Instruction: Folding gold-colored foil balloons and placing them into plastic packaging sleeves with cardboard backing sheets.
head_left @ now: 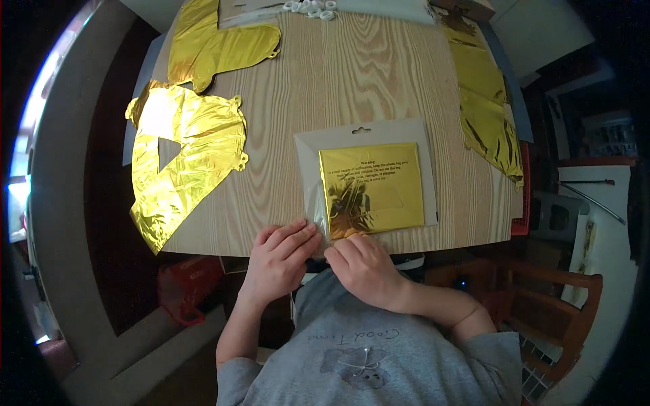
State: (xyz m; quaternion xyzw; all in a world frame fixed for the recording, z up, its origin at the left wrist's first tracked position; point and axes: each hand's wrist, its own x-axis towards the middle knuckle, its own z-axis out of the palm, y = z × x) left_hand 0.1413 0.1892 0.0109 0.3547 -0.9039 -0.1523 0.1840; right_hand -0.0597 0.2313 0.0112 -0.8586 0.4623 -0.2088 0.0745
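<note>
A clear plastic bag (311, 196) with a hang hole at its top lies on the table near the front edge. Inside it, a folded gold foil balloon (389, 203) rests against a pale backing, with dark print across the front. My left hand (288, 257) is closed at the bag's lower left corner, fingertips pressing the clear margin, thumb hidden. Curled fingers of my right hand (362, 267) grip the bag's bottom edge just beside it, and their tips are partly out of sight.
Flat gold foil balloons (203, 132) lie along the table's left side, another foil balloon (484, 95) along the right. Small white rings (315, 8) sit at the far edge of the wooden table (271, 169). A wooden chair (552, 304) stands at right, a red bag (189, 287) below left.
</note>
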